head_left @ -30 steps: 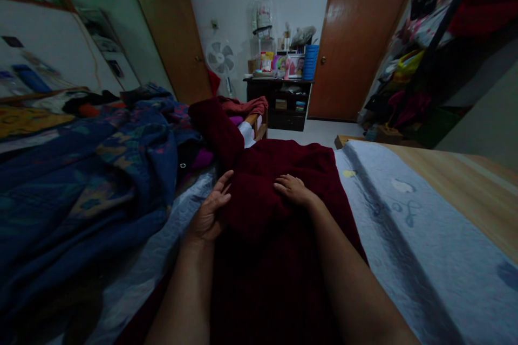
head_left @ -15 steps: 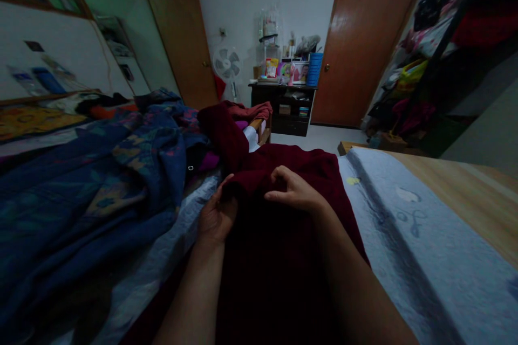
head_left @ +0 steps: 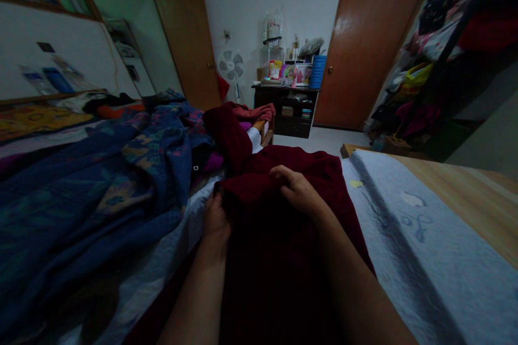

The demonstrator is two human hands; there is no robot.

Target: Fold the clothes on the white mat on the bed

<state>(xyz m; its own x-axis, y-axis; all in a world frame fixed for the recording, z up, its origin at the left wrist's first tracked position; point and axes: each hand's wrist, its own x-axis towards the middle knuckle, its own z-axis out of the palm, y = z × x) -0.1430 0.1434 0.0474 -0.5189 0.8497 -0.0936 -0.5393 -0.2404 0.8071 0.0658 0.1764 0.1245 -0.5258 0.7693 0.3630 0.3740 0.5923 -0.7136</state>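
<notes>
A dark red garment (head_left: 299,159) is spread over the bed in front of me, and its lower part is too dark to make out. One piece of it, perhaps a sleeve, sticks out toward the far left. My left hand (head_left: 216,215) is closed on the left end of a raised fold, its fingers partly behind the cloth. On the right end of the same fold, my right hand (head_left: 297,188) pinches the fabric between thumb and fingers. The fold is stretched between both hands.
Blue floral clothing (head_left: 149,167) lies heaped on the left. A light blue quilted cover (head_left: 404,237) lies to the right, beside a bare wooden board (head_left: 473,188). Farther off are a fan (head_left: 232,66), a dark cabinet (head_left: 283,129) and a closed door (head_left: 364,48).
My left hand has shifted slightly left and down and turned over more, its fingers now behind the cloth. The fold between my hands looks wider and flatter. The view has tilted slightly.
</notes>
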